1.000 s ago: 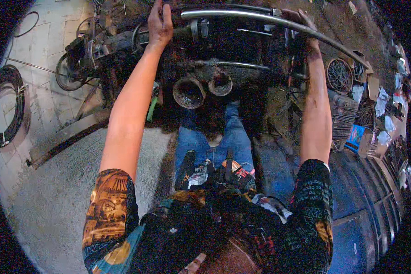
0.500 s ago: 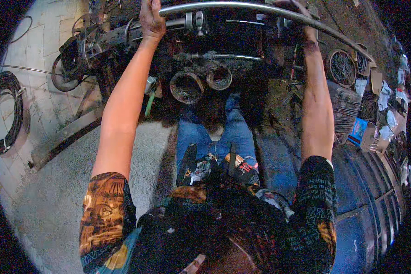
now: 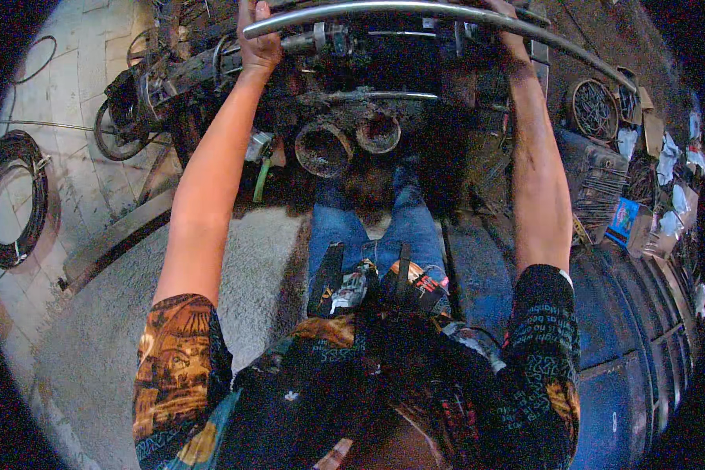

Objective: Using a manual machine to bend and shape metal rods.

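A long, shiny metal rod [image 3: 399,7] runs across the top of the head view, its right end reaching out past my right arm. My left hand [image 3: 259,43] is closed around the rod close to its left end, with the thumb up along it. Farther right, my right hand [image 3: 512,41] grips the same rod; part of its fingers is hidden behind the metal and cut off by the upper edge. Beneath the rod is a dark, greasy machine with a metal shaft fitting [image 3: 321,39] and a thin bright bar [image 3: 384,96].
Two round, dirt-crusted openings [image 3: 323,149] face my legs. A green-handled tool [image 3: 262,178] hangs left of them. On the left floor lie a coil of black cable [image 3: 14,200] and a long metal beam [image 3: 113,244]. Bundled rods, boxes and a blue ribbed drum [image 3: 615,368] stand at right.
The rod has shifted a little to the left, and its left end now sits farther over the left hand. Both hands have moved slightly left and still grip the rod.
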Tool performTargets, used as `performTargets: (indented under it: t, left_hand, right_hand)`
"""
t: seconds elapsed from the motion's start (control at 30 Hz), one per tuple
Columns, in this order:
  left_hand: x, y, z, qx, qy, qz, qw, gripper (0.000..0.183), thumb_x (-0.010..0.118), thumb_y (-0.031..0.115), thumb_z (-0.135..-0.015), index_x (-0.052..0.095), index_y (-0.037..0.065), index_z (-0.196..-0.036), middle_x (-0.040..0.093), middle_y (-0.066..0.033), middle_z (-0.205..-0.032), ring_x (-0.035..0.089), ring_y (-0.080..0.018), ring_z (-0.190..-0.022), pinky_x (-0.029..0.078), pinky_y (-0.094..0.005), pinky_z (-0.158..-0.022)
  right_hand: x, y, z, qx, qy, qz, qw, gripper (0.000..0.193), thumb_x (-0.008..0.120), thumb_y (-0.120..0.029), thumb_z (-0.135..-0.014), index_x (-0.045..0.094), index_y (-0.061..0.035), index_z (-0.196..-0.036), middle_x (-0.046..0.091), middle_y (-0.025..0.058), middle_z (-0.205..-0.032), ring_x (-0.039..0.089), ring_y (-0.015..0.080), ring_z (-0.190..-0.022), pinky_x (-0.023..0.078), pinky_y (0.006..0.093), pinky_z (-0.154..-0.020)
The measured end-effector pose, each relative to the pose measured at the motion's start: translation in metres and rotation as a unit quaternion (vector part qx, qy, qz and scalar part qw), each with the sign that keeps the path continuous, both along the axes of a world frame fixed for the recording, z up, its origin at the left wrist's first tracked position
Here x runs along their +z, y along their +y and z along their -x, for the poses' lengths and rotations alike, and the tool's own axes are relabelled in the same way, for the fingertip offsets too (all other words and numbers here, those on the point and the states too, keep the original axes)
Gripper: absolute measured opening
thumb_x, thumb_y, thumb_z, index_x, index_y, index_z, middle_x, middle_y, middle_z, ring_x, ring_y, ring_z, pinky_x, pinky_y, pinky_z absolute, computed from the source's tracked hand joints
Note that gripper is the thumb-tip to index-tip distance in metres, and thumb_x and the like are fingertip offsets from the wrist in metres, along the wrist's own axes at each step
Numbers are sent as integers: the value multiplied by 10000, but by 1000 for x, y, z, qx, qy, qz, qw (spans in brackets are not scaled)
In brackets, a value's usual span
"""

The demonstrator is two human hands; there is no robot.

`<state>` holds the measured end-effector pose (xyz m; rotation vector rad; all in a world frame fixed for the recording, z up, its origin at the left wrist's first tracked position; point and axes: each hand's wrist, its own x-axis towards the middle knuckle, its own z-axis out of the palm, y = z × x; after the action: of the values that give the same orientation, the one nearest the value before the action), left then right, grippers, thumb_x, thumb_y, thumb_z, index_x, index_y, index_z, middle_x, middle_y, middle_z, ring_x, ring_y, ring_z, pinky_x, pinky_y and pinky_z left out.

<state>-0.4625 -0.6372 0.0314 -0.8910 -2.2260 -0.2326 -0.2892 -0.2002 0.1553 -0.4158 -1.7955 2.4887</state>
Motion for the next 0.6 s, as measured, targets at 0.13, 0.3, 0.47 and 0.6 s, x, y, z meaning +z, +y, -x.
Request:
performTargets:
  t: [0.13,0.3,0.47,0.6]
  left_hand:
    - [1,8,5,-5,-13,-10,1000,468,431,215,-960,342,17,-1375,455,-155,-1351,419,-258,-1258,301,-342,-1069]
    - [-2,6,1,-7,-33,-18,999,469,432,218,-960,342,16,-1374,457,-156,-1349,422,-258,-1255,303,-342,-1066]
    - [2,4,1,-5,-47,-26,999,471,433,221,-959,343,16,-1374,458,-157,-1347,424,-258,-1252,305,-343,-1064]
    - [7,7,-3,-9,-62,-43,997,472,433,224,-959,343,15,-1373,459,-157,-1345,426,-258,-1250,307,-343,-1063]
  right_hand:
    - [-23,9,10,24,128,-114,985,294,544,-224,-898,689,8,-791,673,76,-756,617,158,-663,493,284,-644]
    - [-35,4,13,15,7,-104,994,263,518,-185,-899,675,16,-832,672,98,-810,635,194,-752,500,306,-734]
    - [-58,0,12,-26,188,-300,935,239,522,-166,-887,663,25,-860,669,114,-900,638,236,-825,506,327,-769]
    - [-71,6,17,-23,217,-384,897,230,524,-156,-880,661,30,-879,669,120,-917,641,251,-860,508,333,-803]
